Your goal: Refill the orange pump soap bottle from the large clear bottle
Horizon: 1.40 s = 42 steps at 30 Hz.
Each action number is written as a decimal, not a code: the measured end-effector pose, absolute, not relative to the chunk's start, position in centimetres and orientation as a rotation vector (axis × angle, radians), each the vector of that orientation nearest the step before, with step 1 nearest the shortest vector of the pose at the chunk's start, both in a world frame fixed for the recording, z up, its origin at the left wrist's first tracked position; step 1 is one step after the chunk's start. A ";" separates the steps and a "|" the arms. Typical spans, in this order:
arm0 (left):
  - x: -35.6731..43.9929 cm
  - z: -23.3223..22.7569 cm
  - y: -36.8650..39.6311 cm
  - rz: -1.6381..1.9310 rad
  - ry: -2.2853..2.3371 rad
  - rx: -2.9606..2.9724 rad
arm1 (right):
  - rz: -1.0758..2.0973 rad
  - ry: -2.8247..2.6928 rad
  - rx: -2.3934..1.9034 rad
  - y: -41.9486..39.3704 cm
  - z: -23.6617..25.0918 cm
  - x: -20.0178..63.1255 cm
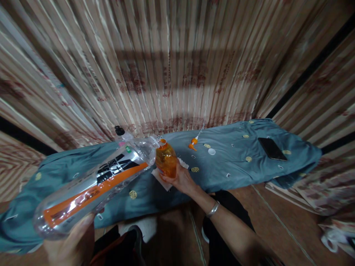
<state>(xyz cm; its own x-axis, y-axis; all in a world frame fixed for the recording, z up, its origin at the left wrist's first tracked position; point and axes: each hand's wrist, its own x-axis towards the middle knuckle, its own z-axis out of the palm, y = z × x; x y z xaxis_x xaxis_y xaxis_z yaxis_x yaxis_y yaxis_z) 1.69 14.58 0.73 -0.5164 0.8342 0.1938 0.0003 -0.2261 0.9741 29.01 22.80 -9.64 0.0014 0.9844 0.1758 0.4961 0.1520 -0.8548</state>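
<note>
A large clear plastic bottle (124,162) with a glossy silver-and-orange label slants toward a rounded, translucent amber bottle (165,160), their mouths side by side above a patterned blue-green cloth (227,170); whether they touch is unclear. From the amber bottle, an orange pump head (194,142) lies at 2 o'clock, a flat dark phone (272,149) at 3. The left hand (73,236), at 8 o'clock, grasps the clear bottle near its base; the right hand (181,179), forearm angled in from 4, clasps the amber bottle's lower half.
</note>
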 end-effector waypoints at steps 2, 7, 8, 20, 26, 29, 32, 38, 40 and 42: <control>1.8 0.7 14.5 1.784 1.416 1.023 | 0.760 -1.619 -1.456 22.8 -9.6 29.0; 2.6 1.6 14.4 1.765 1.407 0.949 | 0.768 -1.614 -1.443 22.6 -9.2 29.1; 2.9 1.9 14.4 1.770 1.399 0.956 | 0.772 -1.612 -1.444 22.6 -9.1 29.1; 1.9 1.2 14.3 1.764 1.439 1.037 | 0.804 -1.607 -1.419 22.6 -8.9 28.9; 3.5 2.5 14.4 1.781 1.444 1.057 | 0.794 -1.603 -1.424 22.5 -9.1 28.9; 3.4 2.4 14.4 1.766 1.454 1.056 | 0.797 -1.591 -1.445 22.5 -9.3 29.0; 2.9 2.0 14.3 1.779 1.430 1.056 | 0.798 -1.599 -1.450 22.5 -9.4 29.0; 2.7 1.9 14.2 1.790 1.430 1.035 | 0.806 -1.603 -1.488 22.5 -9.2 29.0; 2.8 2.0 14.3 1.773 1.438 1.033 | 0.803 -1.600 -1.476 22.5 -9.2 29.0; 2.9 2.0 14.4 1.784 1.444 1.037 | 0.797 -1.595 -1.454 22.5 -9.2 29.0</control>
